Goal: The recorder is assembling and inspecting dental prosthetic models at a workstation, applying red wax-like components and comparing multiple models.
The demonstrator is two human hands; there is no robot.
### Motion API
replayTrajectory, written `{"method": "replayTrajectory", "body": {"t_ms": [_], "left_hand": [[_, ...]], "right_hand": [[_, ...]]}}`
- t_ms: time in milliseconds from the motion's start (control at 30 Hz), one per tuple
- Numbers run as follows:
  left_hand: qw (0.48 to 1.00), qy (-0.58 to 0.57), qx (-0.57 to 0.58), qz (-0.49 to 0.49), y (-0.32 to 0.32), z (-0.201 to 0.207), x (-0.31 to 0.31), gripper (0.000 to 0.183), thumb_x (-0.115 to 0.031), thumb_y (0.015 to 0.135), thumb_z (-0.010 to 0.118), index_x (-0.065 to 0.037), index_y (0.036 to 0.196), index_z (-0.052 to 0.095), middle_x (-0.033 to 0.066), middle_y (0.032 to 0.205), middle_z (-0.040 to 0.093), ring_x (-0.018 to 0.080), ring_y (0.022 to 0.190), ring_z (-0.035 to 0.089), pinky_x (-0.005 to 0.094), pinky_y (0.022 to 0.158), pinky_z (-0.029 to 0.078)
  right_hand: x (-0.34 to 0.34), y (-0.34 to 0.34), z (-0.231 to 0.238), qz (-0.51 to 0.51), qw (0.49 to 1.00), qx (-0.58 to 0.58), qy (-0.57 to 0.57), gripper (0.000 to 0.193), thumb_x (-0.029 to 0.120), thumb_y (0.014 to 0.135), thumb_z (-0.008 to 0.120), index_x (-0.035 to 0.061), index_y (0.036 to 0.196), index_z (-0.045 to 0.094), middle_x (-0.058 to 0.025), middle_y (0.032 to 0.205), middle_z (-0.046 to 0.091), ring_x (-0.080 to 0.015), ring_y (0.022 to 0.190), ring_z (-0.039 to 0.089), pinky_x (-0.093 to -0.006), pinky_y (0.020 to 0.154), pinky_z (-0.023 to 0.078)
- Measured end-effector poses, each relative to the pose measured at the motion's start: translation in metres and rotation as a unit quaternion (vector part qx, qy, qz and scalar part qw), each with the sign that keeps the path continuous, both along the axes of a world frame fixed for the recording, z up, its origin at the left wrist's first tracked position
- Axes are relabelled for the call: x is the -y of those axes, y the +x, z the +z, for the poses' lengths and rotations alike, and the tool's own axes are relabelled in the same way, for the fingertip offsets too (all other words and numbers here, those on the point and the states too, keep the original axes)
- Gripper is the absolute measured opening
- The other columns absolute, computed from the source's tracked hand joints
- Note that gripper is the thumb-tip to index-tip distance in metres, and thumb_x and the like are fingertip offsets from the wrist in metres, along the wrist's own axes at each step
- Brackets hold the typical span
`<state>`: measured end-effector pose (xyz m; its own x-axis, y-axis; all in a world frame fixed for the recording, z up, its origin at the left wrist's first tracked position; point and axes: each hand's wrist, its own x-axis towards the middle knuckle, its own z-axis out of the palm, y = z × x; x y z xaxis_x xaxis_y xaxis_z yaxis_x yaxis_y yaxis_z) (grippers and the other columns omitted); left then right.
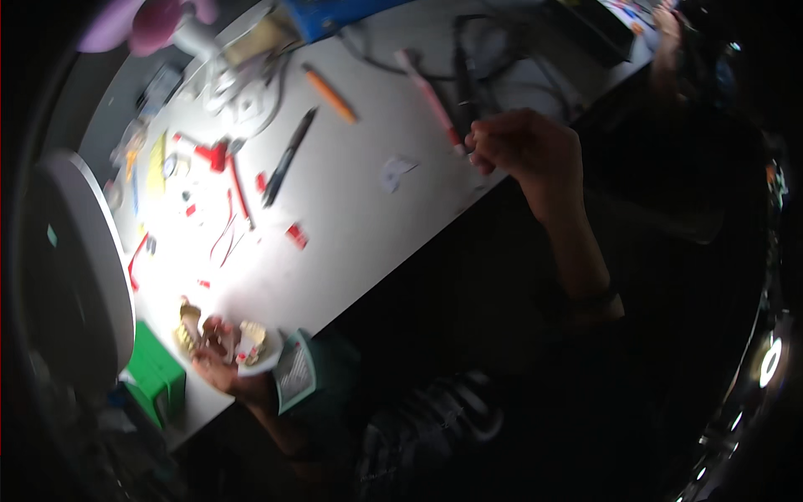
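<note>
At the table's lower left, my left hand (pixel 224 374) is closed around a dental model with cream teeth (pixel 253 339) and reddish-brown parts. The bright light and blur hide how its pieces join. Over the table's near edge on the right, my right hand (pixel 531 155) is pinched. A slim black pen-like tool (pixel 463 79) rises from its fingertips, with dark cable behind it. Just left of those fingers lies a pink and red brush-like stick (pixel 433 102). A small white cut-out piece (pixel 396 172) rests on the tabletop between my hands.
A black pen (pixel 289 159), an orange stick (pixel 329 94) and red scraps (pixel 296 235) are scattered on the white table (pixel 360 226). A green box (pixel 155 376) and a teal-rimmed tray (pixel 297 372) flank my left hand. A large white rounded panel (pixel 79 268) stands at left.
</note>
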<state>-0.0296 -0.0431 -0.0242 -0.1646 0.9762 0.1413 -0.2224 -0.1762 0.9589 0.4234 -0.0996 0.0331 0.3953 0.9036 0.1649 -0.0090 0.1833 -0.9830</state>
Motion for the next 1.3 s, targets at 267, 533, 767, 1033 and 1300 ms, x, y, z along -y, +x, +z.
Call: {"method": "replayTrajectory", "body": {"t_ms": [267,533,767,1033,1300], "left_hand": [[0.998,0.045,-0.021,-0.043,0.033,0.009,-0.004,0.053,-0.034,0.110,0.046,0.006,0.144,0.037,0.0198,0.115,0.064,0.0185,0.094,0.062,0.0308,0.084,0.051],[0.997,0.032,-0.018,-0.073,0.019,0.018,-0.001,0.050,-0.030,0.111,0.047,0.008,0.142,0.043,0.0174,0.112,0.066,0.0166,0.095,0.062,0.0307,0.088,0.051],[0.997,0.019,-0.005,-0.068,0.019,0.011,-0.005,0.043,-0.033,0.111,0.048,0.007,0.124,0.057,0.0197,0.118,0.067,0.0184,0.100,0.062,0.0312,0.088,0.050],[0.997,0.038,-0.002,-0.063,0.022,0.012,-0.005,0.042,-0.029,0.111,0.046,0.007,0.128,0.059,0.0184,0.118,0.067,0.0191,0.100,0.063,0.0326,0.091,0.050],[0.996,0.049,-0.021,-0.066,0.014,0.007,-0.004,0.041,-0.029,0.112,0.045,0.007,0.123,0.062,0.0162,0.116,0.068,0.0194,0.102,0.064,0.0330,0.093,0.050]], "right_hand": [[-0.035,-0.182,0.023,0.344,0.932,0.081,-0.084,0.012,-0.001,0.089,0.075,-0.0013,0.101,0.075,-0.0081,0.087,0.074,-0.0105,0.074,0.070,-0.0252,0.069,0.056],[-0.060,-0.240,0.026,0.385,0.900,0.180,-0.093,0.014,0.008,0.090,0.068,-0.0039,0.096,0.073,-0.0133,0.082,0.072,-0.0204,0.070,0.067,-0.0321,0.067,0.053],[-0.071,-0.249,0.039,0.414,0.865,0.200,-0.202,0.013,0.008,0.089,0.069,-0.0029,0.094,0.073,-0.0144,0.080,0.070,-0.0209,0.070,0.065,-0.0332,0.068,0.051],[-0.069,-0.253,0.034,0.419,0.860,0.217,-0.196,0.013,0.010,0.091,0.070,0.0004,0.098,0.076,-0.0051,0.078,0.068,-0.0104,0.070,0.056,-0.0273,0.064,0.046],[-0.057,-0.249,0.025,0.427,0.855,0.218,-0.198,0.026,0.012,0.088,0.076,0.0001,0.111,0.073,-0.0037,0.083,0.065,-0.0102,0.071,0.053,-0.0270,0.064,0.044]]}}
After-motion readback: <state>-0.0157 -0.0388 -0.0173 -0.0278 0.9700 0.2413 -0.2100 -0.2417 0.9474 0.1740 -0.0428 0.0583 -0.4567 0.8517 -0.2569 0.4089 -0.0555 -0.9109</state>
